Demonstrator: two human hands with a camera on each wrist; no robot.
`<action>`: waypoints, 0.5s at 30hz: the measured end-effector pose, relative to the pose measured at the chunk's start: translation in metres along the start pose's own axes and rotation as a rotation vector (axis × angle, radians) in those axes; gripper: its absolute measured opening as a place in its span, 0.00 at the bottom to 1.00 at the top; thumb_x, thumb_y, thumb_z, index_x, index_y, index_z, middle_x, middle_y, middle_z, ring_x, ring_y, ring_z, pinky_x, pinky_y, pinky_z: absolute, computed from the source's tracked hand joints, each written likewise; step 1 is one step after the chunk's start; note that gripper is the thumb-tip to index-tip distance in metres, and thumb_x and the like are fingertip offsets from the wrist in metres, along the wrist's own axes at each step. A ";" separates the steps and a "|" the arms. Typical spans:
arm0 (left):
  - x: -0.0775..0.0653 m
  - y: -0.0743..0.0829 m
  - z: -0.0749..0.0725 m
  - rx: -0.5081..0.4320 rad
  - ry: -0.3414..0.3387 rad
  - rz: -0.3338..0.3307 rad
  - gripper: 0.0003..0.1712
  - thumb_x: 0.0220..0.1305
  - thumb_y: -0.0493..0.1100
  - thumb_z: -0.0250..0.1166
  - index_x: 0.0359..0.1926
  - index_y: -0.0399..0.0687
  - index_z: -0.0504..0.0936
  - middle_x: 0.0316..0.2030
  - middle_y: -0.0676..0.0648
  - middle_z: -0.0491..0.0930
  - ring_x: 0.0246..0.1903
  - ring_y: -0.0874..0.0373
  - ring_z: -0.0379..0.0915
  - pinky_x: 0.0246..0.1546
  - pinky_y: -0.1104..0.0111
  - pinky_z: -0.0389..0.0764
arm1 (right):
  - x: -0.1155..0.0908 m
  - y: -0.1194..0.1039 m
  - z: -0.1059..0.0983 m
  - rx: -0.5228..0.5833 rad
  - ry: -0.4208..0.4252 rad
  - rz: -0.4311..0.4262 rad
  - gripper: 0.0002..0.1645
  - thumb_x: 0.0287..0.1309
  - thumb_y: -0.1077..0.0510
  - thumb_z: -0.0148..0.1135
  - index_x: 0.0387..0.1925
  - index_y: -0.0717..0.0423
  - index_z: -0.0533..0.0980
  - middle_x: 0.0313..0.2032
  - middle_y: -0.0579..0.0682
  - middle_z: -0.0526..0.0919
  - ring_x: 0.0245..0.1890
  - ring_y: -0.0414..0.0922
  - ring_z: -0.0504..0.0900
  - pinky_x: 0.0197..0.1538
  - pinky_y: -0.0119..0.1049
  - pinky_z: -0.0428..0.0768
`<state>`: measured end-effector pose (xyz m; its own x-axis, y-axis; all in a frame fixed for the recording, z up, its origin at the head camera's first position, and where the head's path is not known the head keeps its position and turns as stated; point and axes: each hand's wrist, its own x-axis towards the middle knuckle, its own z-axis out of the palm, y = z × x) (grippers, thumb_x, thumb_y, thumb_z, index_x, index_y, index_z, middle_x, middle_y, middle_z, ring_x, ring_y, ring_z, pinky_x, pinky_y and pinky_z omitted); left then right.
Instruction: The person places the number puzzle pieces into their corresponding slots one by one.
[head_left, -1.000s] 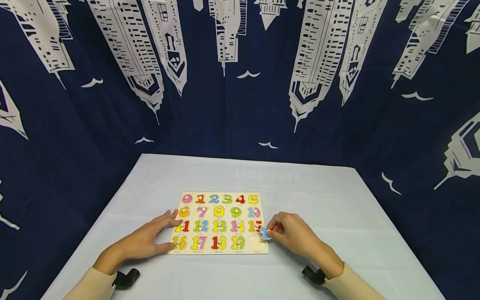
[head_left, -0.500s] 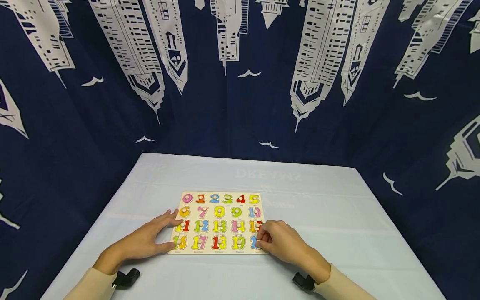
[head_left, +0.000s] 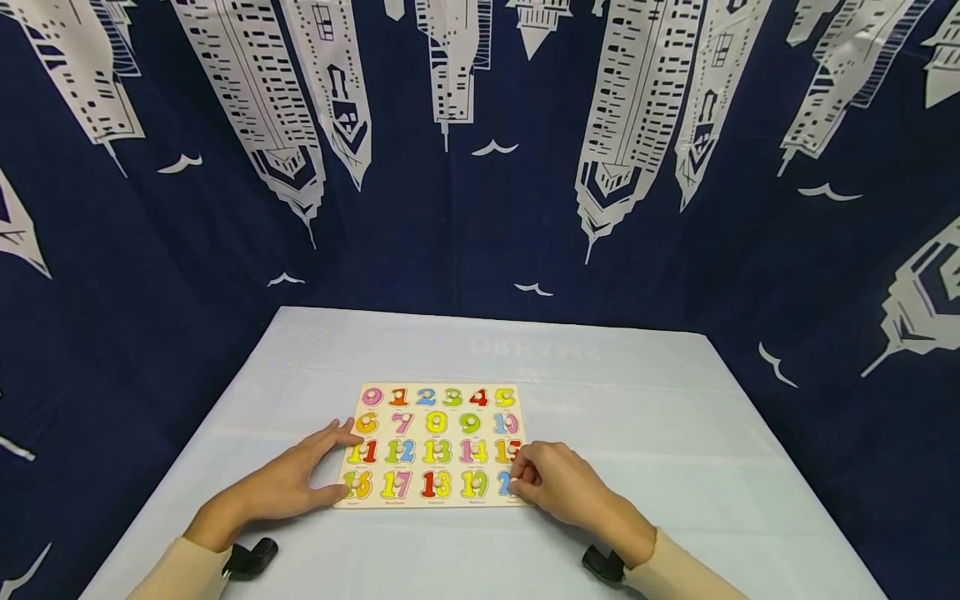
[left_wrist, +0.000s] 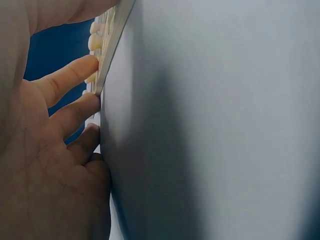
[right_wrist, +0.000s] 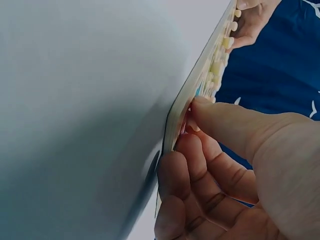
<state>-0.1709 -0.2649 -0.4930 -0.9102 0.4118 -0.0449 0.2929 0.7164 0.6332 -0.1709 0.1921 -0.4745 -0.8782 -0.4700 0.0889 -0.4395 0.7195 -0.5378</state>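
A wooden number puzzle board (head_left: 455, 467) lies flat on the white table, with knobbed number pieces in rows from 0 upward. My left hand (head_left: 288, 479) rests on the board's left edge, its fingers spread near the 11 and the thumb by the 16. At the lower right corner my right hand (head_left: 566, 483) pinches a number piece (head_left: 504, 482) over the last slot; its blue 2 shows, and the rest is behind the fingers. In the right wrist view, the thumb (right_wrist: 220, 117) and fingertips close around a reddish part of this piece, at the board's edge.
The white-covered table (head_left: 637, 400) extends around the board on all sides. Behind it hangs a dark blue cloth (head_left: 450, 217) printed with white buildings and birds. A black wrist camera (head_left: 252, 558) sits by the left cuff, another (head_left: 602, 565) by the right.
My right hand has carried the blue-figured number piece from beside the 15 down and left to the bottom-right slot. In the last half second it barely moves. My left hand stays put.
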 end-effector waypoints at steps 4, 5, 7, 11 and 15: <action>0.003 0.000 0.001 0.014 0.004 0.013 0.39 0.70 0.55 0.82 0.78 0.64 0.79 0.93 0.42 0.61 0.93 0.27 0.51 0.87 0.22 0.60 | -0.001 0.002 0.002 -0.022 0.018 0.006 0.13 0.69 0.56 0.85 0.35 0.43 0.84 0.28 0.35 0.80 0.27 0.30 0.74 0.32 0.28 0.73; 0.003 -0.001 0.001 0.017 0.006 0.014 0.39 0.70 0.55 0.82 0.78 0.64 0.79 0.93 0.42 0.61 0.93 0.27 0.51 0.87 0.22 0.60 | -0.001 0.002 0.003 -0.027 0.024 0.008 0.13 0.70 0.56 0.85 0.36 0.42 0.84 0.28 0.35 0.79 0.27 0.30 0.73 0.32 0.28 0.72; 0.004 -0.001 0.000 0.023 0.014 0.018 0.39 0.71 0.57 0.82 0.78 0.63 0.79 0.93 0.43 0.62 0.93 0.28 0.52 0.87 0.22 0.60 | -0.001 0.003 0.004 -0.037 0.033 0.009 0.13 0.70 0.55 0.85 0.36 0.42 0.84 0.28 0.35 0.79 0.28 0.30 0.73 0.31 0.28 0.72; 0.004 -0.001 0.003 0.027 0.027 0.032 0.40 0.72 0.60 0.81 0.79 0.62 0.79 0.93 0.44 0.62 0.93 0.29 0.54 0.87 0.23 0.62 | -0.002 0.004 0.004 -0.041 0.033 0.011 0.13 0.71 0.55 0.84 0.37 0.42 0.84 0.29 0.36 0.78 0.28 0.30 0.72 0.32 0.28 0.71; 0.004 -0.003 0.006 0.026 0.032 0.038 0.41 0.72 0.61 0.81 0.80 0.63 0.78 0.93 0.44 0.62 0.92 0.30 0.55 0.86 0.24 0.64 | -0.004 0.005 0.003 -0.029 0.022 0.001 0.12 0.71 0.56 0.84 0.38 0.43 0.84 0.29 0.36 0.78 0.28 0.29 0.72 0.32 0.28 0.72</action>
<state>-0.1733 -0.2620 -0.4993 -0.9071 0.4209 0.0041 0.3346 0.7152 0.6136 -0.1691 0.1959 -0.4799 -0.8826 -0.4579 0.1067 -0.4433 0.7350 -0.5130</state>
